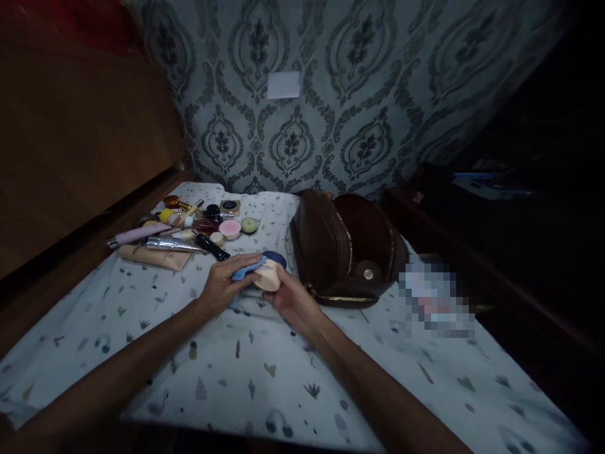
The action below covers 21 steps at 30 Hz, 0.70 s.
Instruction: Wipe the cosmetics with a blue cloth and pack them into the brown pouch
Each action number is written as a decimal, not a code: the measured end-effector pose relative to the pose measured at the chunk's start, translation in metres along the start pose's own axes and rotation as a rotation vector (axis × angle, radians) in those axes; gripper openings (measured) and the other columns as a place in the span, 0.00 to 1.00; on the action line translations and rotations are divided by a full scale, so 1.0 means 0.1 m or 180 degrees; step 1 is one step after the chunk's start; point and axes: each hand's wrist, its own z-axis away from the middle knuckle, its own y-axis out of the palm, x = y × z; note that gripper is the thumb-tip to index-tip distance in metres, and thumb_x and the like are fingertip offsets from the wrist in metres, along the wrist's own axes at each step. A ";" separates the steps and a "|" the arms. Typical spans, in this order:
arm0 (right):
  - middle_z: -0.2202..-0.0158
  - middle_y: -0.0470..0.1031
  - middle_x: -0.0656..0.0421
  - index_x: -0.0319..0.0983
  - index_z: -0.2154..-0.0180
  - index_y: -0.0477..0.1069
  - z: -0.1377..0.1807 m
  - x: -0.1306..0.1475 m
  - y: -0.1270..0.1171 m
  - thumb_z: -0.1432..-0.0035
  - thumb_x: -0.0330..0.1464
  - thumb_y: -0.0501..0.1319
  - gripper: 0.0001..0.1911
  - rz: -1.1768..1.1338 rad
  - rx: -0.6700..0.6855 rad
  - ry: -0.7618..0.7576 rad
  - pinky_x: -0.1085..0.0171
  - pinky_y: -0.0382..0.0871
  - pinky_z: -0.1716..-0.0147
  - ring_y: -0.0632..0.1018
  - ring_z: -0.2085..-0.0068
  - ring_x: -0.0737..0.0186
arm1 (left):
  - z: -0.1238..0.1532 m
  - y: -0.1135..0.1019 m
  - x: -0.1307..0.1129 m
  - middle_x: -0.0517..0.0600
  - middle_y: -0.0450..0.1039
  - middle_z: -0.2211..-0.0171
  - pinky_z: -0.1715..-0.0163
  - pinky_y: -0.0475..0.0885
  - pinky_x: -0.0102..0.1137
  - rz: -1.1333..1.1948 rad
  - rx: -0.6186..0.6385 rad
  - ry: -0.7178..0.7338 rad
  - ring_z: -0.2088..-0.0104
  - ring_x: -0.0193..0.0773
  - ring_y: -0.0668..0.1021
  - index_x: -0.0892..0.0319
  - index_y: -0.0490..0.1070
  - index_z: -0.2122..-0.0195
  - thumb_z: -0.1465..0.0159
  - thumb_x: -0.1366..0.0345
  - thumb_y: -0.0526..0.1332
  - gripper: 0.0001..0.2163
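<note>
Fingers of the left hand (pixel 222 280) pinch a blue cloth (pixel 242 271) against the cream jar (pixel 268 278); the right hand (pixel 295 300) grips its side. It's over the sheet (pixel 227 378), with makeup (pixel 204 226) at ten o'clock, a brown bag (pixel 326 255) at two. Looks like wiping to me; rubbing more needs a steady hold.

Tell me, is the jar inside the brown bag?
No, the right hand holds the jar outside the open bag.
</note>
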 end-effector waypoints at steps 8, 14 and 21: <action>0.61 0.80 0.61 0.42 0.58 0.75 0.00 0.00 0.03 0.59 0.34 0.77 0.24 -0.0129 0.0014 -0.0242 0.67 0.74 0.65 0.79 0.61 0.64 | -0.01 -0.01 -0.01 0.57 0.73 0.48 0.43 0.69 0.42 -0.0026 0.0006 -0.0106 0.46 0.47 0.75 0.57 0.75 0.48 0.39 0.54 0.66 0.19; 0.57 0.79 0.59 0.43 0.54 0.73 0.03 0.02 0.05 0.58 0.30 0.75 0.26 0.0057 0.0169 -0.0357 0.59 0.76 0.55 0.80 0.56 0.59 | 0.03 0.03 0.05 0.59 0.66 0.39 0.39 0.64 0.45 0.0575 0.0708 -0.0856 0.41 0.53 0.71 0.58 0.59 0.35 0.43 0.50 0.68 0.37; 0.60 0.78 0.63 0.45 0.57 0.69 0.00 0.02 0.03 0.62 0.29 0.77 0.29 0.0175 -0.0113 -0.0452 0.63 0.77 0.57 0.80 0.60 0.65 | 0.01 0.00 -0.01 0.57 0.70 0.41 0.41 0.66 0.41 0.0287 0.0571 -0.0702 0.42 0.50 0.72 0.58 0.65 0.40 0.40 0.54 0.67 0.29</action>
